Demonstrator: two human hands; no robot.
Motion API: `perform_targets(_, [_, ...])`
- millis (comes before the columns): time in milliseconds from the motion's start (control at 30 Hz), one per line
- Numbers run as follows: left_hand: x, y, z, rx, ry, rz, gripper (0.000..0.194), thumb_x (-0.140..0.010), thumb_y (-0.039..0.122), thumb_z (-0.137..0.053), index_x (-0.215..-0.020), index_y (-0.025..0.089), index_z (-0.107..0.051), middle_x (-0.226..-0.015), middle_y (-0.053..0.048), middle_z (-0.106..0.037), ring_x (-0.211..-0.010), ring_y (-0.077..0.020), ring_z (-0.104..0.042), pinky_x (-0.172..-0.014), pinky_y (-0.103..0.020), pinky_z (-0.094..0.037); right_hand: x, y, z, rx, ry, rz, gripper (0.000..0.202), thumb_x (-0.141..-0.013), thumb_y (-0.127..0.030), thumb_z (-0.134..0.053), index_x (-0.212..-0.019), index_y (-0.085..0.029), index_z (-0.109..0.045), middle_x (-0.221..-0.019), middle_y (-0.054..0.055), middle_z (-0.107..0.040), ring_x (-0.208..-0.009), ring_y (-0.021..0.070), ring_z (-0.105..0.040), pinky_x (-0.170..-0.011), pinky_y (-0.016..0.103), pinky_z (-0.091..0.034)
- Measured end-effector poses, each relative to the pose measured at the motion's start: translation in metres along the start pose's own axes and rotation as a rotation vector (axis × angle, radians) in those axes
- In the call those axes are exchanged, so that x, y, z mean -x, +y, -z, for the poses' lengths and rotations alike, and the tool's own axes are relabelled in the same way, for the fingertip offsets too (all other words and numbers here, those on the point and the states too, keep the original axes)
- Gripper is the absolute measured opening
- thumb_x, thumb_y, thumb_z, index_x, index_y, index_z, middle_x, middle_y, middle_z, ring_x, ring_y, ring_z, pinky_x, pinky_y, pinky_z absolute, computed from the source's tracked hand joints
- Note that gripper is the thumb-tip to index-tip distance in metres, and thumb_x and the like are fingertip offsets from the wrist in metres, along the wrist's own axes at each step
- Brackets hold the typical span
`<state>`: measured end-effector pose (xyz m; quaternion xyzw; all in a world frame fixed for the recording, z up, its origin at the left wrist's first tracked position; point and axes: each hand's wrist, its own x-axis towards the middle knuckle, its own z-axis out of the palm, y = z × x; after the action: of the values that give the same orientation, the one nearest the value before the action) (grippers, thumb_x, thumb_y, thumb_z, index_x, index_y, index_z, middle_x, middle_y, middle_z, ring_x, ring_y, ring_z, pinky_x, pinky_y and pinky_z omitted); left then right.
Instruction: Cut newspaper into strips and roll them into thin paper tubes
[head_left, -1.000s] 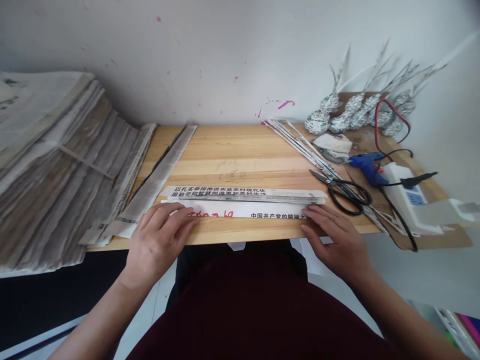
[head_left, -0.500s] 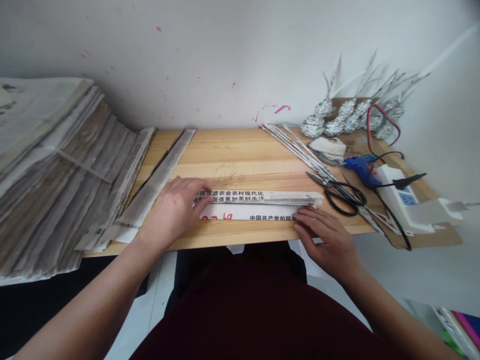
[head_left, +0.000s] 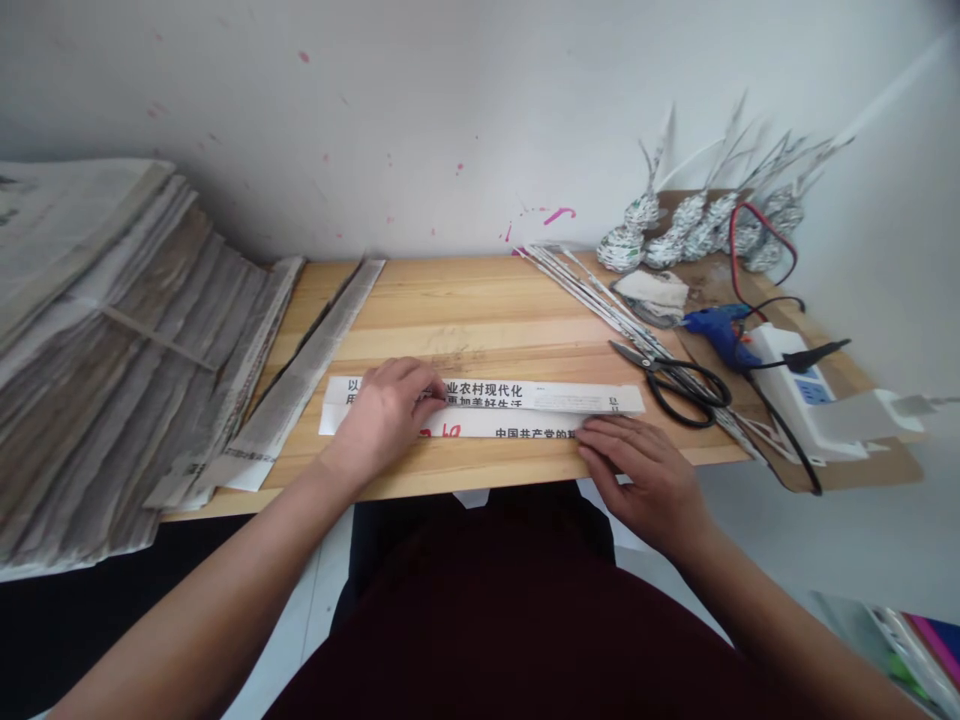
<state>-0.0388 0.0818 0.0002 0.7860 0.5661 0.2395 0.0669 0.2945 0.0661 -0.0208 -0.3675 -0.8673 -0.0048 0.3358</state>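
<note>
A folded newspaper strip (head_left: 487, 424) with black print and some red marks lies lengthwise on the wooden table before me. My left hand (head_left: 391, 408) is closed over its left half, thumb and fingertips pinching at the crease between the upper and lower bands. Part of the print is hidden beneath those fingers. At the strip's lower right, my right hand (head_left: 641, 475) rests with its fingers laid on the paper, the thumb spread apart near the table edge. Black-handled scissors (head_left: 682, 385) lie just beyond the strip's right end.
A tall tied stack of newspaper (head_left: 135, 350) fills the left, beside loose strips (head_left: 315, 350). Thin paper rods (head_left: 592, 295) lie back right. Behind the blue glue gun (head_left: 720, 330) and white power strip (head_left: 795, 385) stand woven paper pieces (head_left: 686, 235). The white wall (head_left: 420, 120) borders the back.
My left hand has slid slightly right along the strip, and its left end now shows. The upper band lies flatter. My right hand stays at the right end.
</note>
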Motion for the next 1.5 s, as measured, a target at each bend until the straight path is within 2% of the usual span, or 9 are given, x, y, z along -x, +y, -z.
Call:
perform_targets(133, [0.007,-0.001,-0.005,-0.001,0.097,-0.082,0.010,-0.092,0.021,-0.061,-0.089,0.020,-0.070,-0.101,-0.007,-0.068,-0.097,-0.0214,-0.062,-0.089,-0.040,-0.048,-0.006,-0.005,0.002,0.024,0.013,0.028,0.025,-0.084,-0.011,-0.071,-0.106,-0.021,-0.071,-0.099,0.004,-0.077,-0.092,0.0213,-0.069,-0.093,0.040,-0.054])
perform_targets(233, [0.012,0.001,-0.008,-0.023,0.142,-0.113,0.013,-0.094,0.024,-0.059,-0.090,0.021,-0.070,-0.102,-0.007,-0.068,-0.098,-0.0210,-0.063,-0.089,-0.040,-0.048,-0.018,-0.016,0.001,0.097,-0.011,0.017,0.025,-0.086,-0.020,-0.072,-0.111,-0.022,-0.072,-0.106,0.006,-0.074,-0.100,0.0249,-0.066,-0.096,0.043,-0.049])
perform_targets(367, [0.015,0.004,-0.009,-0.075,0.151,-0.116,0.011,-0.096,0.024,-0.057,-0.099,0.020,-0.066,-0.102,-0.007,-0.069,-0.100,-0.0217,-0.063,-0.092,-0.040,-0.047,-0.047,-0.036,-0.010,0.117,-0.142,-0.007,0.033,-0.095,-0.033,-0.062,-0.125,-0.022,-0.066,-0.128,0.010,-0.067,-0.125,0.0314,-0.053,-0.103,0.046,-0.037])
perform_targets(467, [0.016,0.006,-0.011,-0.152,0.161,-0.124,0.018,-0.096,0.025,-0.056,-0.112,0.020,-0.062,-0.104,-0.008,-0.070,-0.100,-0.0234,-0.064,-0.091,-0.041,-0.048,-0.075,-0.043,-0.025,0.106,-0.186,-0.009,0.037,-0.099,-0.033,-0.054,-0.132,-0.017,-0.059,-0.120,0.013,-0.071,-0.113,0.0299,-0.058,-0.096,0.045,-0.033])
perform_targets(567, [0.017,0.006,-0.012,-0.229,0.187,-0.166,0.029,-0.096,0.025,-0.055,-0.125,0.019,-0.059,-0.105,-0.010,-0.070,-0.100,-0.0241,-0.065,-0.090,-0.040,-0.049,-0.097,-0.042,-0.043,0.174,-0.295,0.039,0.023,-0.098,-0.032,-0.056,-0.111,-0.017,-0.068,-0.094,0.010,-0.075,-0.094,0.0283,-0.059,-0.086,0.042,-0.030])
perform_targets(667, [0.019,0.004,-0.009,-0.300,0.180,-0.206,0.025,-0.097,0.024,-0.054,-0.119,0.018,-0.063,-0.100,-0.009,-0.071,-0.094,-0.0241,-0.066,-0.084,-0.039,-0.049,-0.106,-0.036,-0.051,0.221,-0.394,0.084,0.018,-0.098,-0.030,-0.056,-0.092,-0.017,-0.069,-0.086,0.008,-0.072,-0.087,0.0253,-0.059,-0.080,0.038,-0.029])
perform_targets(800, [0.032,-0.005,0.006,-0.393,0.107,-0.216,0.017,-0.097,0.019,-0.049,-0.100,0.018,-0.067,-0.095,-0.008,-0.071,-0.088,-0.0239,-0.066,-0.079,-0.038,-0.047,-0.091,-0.017,-0.037,0.273,-0.424,0.122,0.018,-0.098,-0.021,-0.053,-0.089,-0.017,-0.068,-0.084,0.006,-0.070,-0.085,0.0232,-0.058,-0.078,0.035,-0.031])
perform_targets(1100, [0.068,-0.040,0.036,-0.476,-0.031,-0.200,0.028,-0.100,0.022,-0.040,-0.113,0.019,-0.063,-0.107,-0.010,-0.069,-0.100,-0.0261,-0.062,-0.088,-0.039,-0.048,-0.034,0.049,0.017,0.408,-0.304,0.167,0.023,-0.094,-0.015,-0.053,-0.104,-0.018,-0.073,-0.095,0.008,-0.073,-0.088,0.0241,-0.060,-0.083,0.037,-0.043])
perform_targets(1500, [0.070,-0.054,0.055,-0.489,-0.156,-0.214,0.037,-0.097,0.018,-0.035,-0.124,0.023,-0.061,-0.107,-0.010,-0.065,-0.096,-0.0254,-0.059,-0.086,-0.038,-0.050,-0.024,0.066,0.022,0.339,-0.336,0.242,0.037,-0.092,-0.011,-0.046,-0.118,-0.019,-0.071,-0.104,0.012,-0.072,-0.092,0.0276,-0.063,-0.087,0.042,-0.050])
